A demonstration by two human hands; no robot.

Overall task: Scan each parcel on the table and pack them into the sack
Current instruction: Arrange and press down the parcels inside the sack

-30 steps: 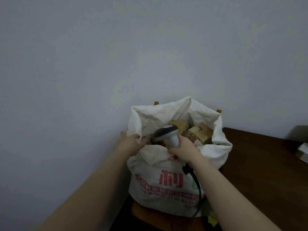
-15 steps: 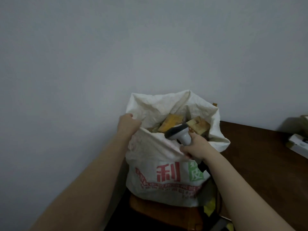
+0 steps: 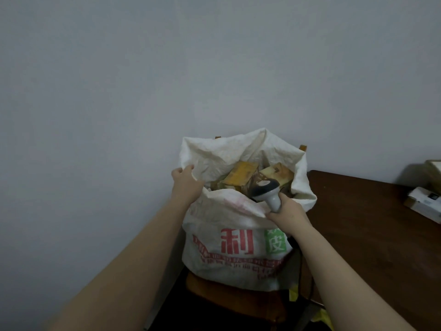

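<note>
At centre frame the sack (image 3: 238,247) is being gripped by the left hand (image 3: 185,186), scanner (image 3: 266,192) and hem by the right hand (image 3: 287,212); its mouth should be stretched wide.

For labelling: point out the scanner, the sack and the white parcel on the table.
scanner (image 3: 266,188), head view, on its dark head.
sack (image 3: 214,235), head view, on its printed front.
white parcel (image 3: 422,202), head view, top face.

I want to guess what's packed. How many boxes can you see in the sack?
2: a yellow box in the middle of the sack, a tan box to its right, behind the scanner. More may be hidden underneath.
</note>
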